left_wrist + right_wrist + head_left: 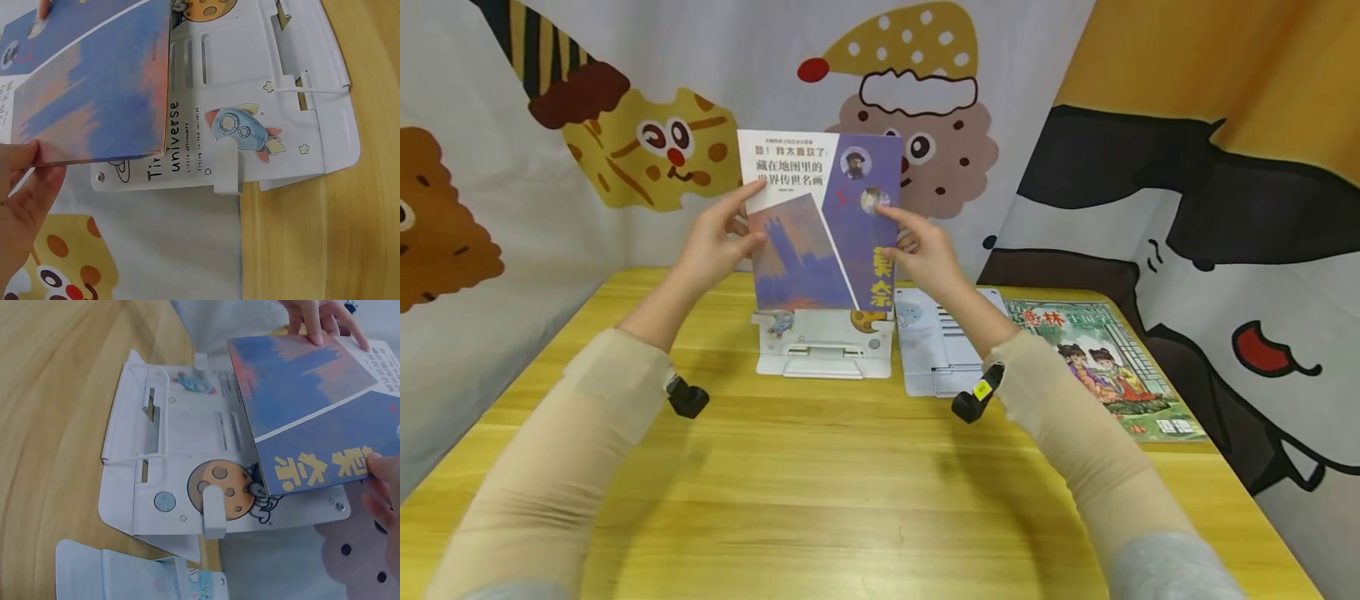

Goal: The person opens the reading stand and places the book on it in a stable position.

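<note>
A thin book [801, 250] with a purple, white and painted cover is held upright in both hands, front facing me. My left hand [718, 237] pinches its left edge, and my right hand [925, 250] pinches the right edge, thumb and fingers on the cover. Behind and below the book stands a white book stand [823, 343], printed with a rocket [240, 127] and a brown moon [222, 487]. In the right wrist view the book's lower edge hangs above the stand's support clips [214, 509]. Most of the stand's back plate is hidden by the book in the head view.
A second white stand [925, 367] lies folded on the wooden table [820, 492], right of the upright one. Farther right lies a green illustrated magazine [1120, 375]. A cartoon-printed curtain [677, 42] hangs behind the table.
</note>
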Motion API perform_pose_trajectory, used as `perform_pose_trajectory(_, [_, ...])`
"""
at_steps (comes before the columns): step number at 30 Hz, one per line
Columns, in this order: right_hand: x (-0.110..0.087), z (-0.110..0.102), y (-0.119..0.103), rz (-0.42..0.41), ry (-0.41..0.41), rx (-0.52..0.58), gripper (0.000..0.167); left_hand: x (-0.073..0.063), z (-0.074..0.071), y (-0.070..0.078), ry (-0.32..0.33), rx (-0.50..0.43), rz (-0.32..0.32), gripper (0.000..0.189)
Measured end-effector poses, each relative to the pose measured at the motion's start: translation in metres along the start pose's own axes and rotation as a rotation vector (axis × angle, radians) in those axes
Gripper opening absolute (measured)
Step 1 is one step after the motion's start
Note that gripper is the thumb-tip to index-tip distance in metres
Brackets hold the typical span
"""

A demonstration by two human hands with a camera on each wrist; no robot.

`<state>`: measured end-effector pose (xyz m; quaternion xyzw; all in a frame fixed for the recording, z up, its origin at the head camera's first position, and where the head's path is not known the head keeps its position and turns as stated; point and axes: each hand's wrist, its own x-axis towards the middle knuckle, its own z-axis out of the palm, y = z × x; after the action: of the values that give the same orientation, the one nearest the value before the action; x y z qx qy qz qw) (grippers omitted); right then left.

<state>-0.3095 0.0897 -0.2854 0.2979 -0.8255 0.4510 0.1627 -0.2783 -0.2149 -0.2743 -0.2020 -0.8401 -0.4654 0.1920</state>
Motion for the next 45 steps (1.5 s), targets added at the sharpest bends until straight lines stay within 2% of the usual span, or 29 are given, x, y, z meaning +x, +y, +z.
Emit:
perform_pose_trajectory(5, [0.005, 0.005, 0.009, 0.036, 0.015, -0.019, 0.059, 0.007, 0.003, -0.011, 0.005, -0.01, -0.024, 0.071])
perform_pose_trajectory(9, [0.008, 0.012, 0.019, 0.05, 0.034, -0.018, 0.06, 0.011, 0.009, -0.021, 0.032, -0.001, -0.057, 0.073])
perform_pose_trajectory(16, [0.006, 0.024, 0.034, 0.072, 0.057, -0.042, 0.067, 0.011, 0.019, -0.037, 0.075, 0.01, -0.098, 0.076])
perform_pose_trajectory(26, [0.002, 0.03, 0.041, 0.062, 0.066, -0.019, 0.078, 0.008, 0.026, -0.04, 0.097, 0.024, -0.137, 0.079])
perform_pose_trajectory(32, [-0.001, 0.031, 0.045, 0.08, 0.064, -0.019, 0.081, 0.006, 0.029, -0.039, 0.102, 0.0, -0.131, 0.079])
perform_pose_trajectory(45, [-0.014, 0.032, 0.053, 0.093, 0.098, -0.012, 0.081, 0.005, 0.037, -0.04, 0.109, 0.023, -0.054, 0.075])
